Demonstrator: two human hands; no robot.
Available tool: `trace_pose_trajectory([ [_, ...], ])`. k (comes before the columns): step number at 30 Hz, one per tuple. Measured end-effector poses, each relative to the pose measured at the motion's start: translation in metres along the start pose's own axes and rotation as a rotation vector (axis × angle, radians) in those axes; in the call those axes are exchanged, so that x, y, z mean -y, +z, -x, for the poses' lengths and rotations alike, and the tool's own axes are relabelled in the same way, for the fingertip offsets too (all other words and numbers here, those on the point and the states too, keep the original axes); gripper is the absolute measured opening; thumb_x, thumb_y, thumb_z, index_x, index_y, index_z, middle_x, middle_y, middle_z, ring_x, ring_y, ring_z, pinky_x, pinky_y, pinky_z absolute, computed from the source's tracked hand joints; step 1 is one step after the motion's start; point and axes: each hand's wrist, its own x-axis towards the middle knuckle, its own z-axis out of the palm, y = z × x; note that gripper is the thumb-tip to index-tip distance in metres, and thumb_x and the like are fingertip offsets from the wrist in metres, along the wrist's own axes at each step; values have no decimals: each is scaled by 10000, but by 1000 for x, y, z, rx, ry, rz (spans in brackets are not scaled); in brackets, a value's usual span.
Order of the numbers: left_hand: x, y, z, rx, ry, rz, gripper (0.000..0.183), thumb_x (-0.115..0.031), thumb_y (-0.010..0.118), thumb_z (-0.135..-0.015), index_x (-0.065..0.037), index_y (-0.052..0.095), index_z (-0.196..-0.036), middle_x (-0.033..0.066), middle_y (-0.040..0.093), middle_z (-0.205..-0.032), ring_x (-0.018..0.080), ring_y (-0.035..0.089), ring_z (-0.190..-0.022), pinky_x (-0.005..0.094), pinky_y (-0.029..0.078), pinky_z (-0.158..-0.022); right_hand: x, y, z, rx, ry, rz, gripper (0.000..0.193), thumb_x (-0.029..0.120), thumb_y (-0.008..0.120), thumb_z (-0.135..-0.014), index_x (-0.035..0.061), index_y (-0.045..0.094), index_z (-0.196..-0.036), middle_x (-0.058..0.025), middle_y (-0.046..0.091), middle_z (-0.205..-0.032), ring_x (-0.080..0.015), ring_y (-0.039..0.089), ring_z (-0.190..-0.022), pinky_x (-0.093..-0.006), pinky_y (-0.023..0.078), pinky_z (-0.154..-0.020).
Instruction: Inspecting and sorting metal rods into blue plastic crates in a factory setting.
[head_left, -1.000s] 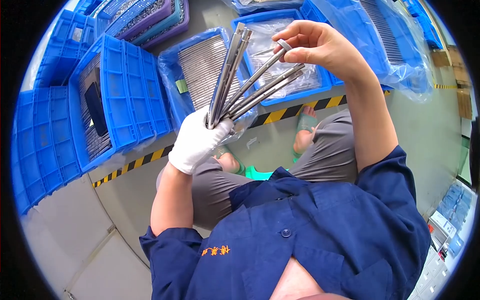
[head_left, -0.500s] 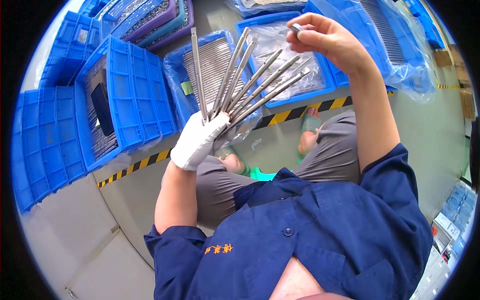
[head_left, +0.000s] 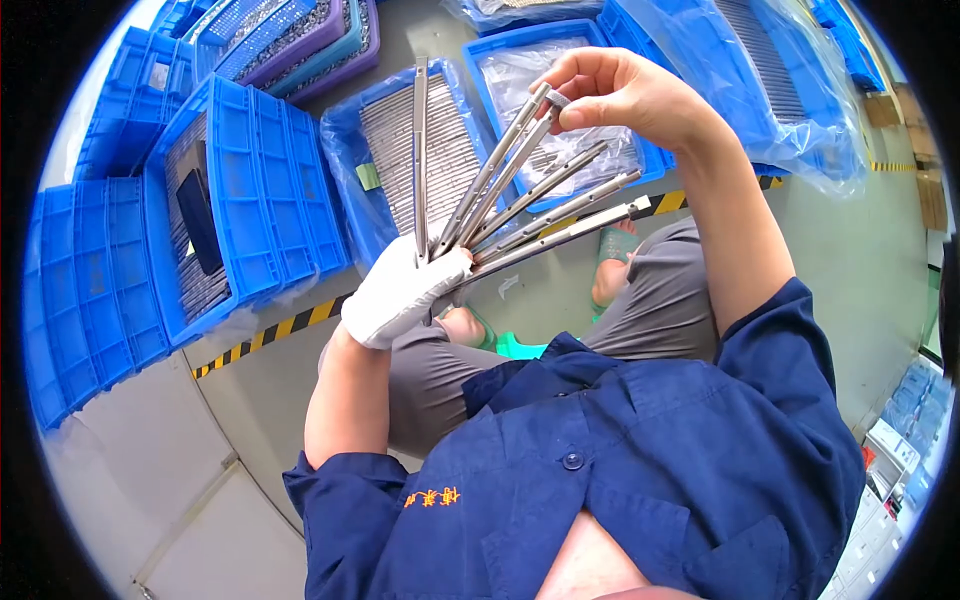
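My left hand [head_left: 395, 295], in a white glove, is closed around the lower ends of several slim metal rods [head_left: 420, 150], which fan out upward and to the right. Small holes show along some of them. Bare, my right hand [head_left: 650, 100] pinches a small round grey metal piece [head_left: 558, 101] between thumb and fingers. That piece is at the upper tips of two rods in the middle of the fan; whether it touches one or both I cannot tell.
Ahead stands a plastic-lined blue crate [head_left: 335, 150] with rows of similar rods. Beside it is another blue crate [head_left: 480, 75] under clear film. At the left, a blue crate [head_left: 265, 180] holds rods and a dark flat object [head_left: 203, 220]. Yellow-black tape [head_left: 290, 325] crosses the floor.
My right hand has moved left and slightly down, bringing the round piece from beyond the fan to the rod tips. The rods have shifted slightly right and down, with my left hand still gripping them.
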Motion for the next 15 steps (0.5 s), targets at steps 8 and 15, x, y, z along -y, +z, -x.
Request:
trace_pose_trajectory([
  [8, -5, 2, 2, 49, -22, -69, 268, -232, 566, -780, -10, 551, -929, -16, 481, -674, 63, 406, -615, 215, 356, -538, 4, -12, 3, -73, -57, -74, 306, 131, 625, -737, 26, 550, -1014, -107, 601, -918, -173, 593, -854, -297, 474, -794],
  [15, -3, 9, 0, -1, 37, -82, 193, -227, 555, -776, -47, 518, -716, -7, 461, -566, 60, 411, -498, 208, 322, -445, 4, -2, 3, 72, -163, -96, 406, 257, 674, -720, 73, 545, -1059, -131, 611, -949, -185, 586, -901, -309, 444, -830],
])
